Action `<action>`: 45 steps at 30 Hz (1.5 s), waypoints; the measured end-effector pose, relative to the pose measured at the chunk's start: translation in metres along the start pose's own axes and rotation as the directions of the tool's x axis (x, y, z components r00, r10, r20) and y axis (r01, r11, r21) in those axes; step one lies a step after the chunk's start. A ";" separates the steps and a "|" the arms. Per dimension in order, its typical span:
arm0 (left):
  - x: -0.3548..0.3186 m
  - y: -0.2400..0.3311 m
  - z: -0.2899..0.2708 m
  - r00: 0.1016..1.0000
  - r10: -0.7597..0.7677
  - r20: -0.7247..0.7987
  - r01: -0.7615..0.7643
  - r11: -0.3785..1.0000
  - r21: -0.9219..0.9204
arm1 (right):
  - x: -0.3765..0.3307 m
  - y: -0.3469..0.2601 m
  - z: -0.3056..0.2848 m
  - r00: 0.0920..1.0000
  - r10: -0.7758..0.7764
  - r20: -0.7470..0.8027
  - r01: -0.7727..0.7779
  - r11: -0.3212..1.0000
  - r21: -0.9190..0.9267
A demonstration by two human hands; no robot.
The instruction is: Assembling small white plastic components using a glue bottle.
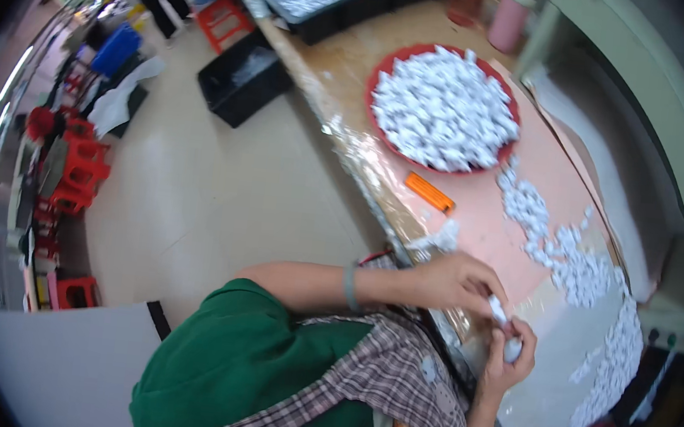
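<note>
My left hand [458, 282], with a pale band on its wrist, pinches a small white piece [498, 310] between thumb and fingers. Close below it, my right hand [509, 366] is closed around another rounded white piece [513, 348]. The two hands nearly meet over the table's near edge. What kind of parts these are, and whether they join, is too small to tell. Beyond the hands, a red round basin [371, 115] is heaped with similar white pieces [445, 103]. More small white parts [578, 267] lie in a loose trail along the right side of the table.
An orange box-like block [429, 193] and crumpled white tissue-like material [439, 237] lie near the basin. Black trays [354, 19] of white parts, a pink bottle [511, 19] and a pale green machine frame [626, 52] stand around the table. A black bin [244, 78] is on the floor.
</note>
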State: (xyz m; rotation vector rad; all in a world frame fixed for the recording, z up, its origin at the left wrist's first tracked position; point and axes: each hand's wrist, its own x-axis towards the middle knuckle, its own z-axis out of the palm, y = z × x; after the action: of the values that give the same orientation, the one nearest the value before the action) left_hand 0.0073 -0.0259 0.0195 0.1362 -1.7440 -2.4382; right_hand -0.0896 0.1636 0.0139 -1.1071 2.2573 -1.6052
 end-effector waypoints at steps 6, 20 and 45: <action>0.004 0.013 -0.020 0.996 0.003 -0.086 -0.011 0.996 -0.094 | 0.008 0.000 -0.001 0.999 -0.002 0.046 0.004 1.000 -0.030; 0.008 0.002 -0.017 0.983 0.147 -0.109 -0.147 0.989 0.004 | 0.005 -0.002 -0.003 0.997 -0.040 0.066 0.041 0.999 -0.019; 0.017 0.060 -0.032 0.888 0.448 -0.102 -0.239 0.641 0.729 | 0.022 -0.002 0.000 0.997 -0.081 0.009 0.081 0.996 0.049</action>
State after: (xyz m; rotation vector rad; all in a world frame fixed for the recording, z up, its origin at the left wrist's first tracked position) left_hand -0.0007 -0.0773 0.0662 0.1815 -2.2082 -1.3042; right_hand -0.1043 0.1486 0.0217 -1.2070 2.1808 -1.6700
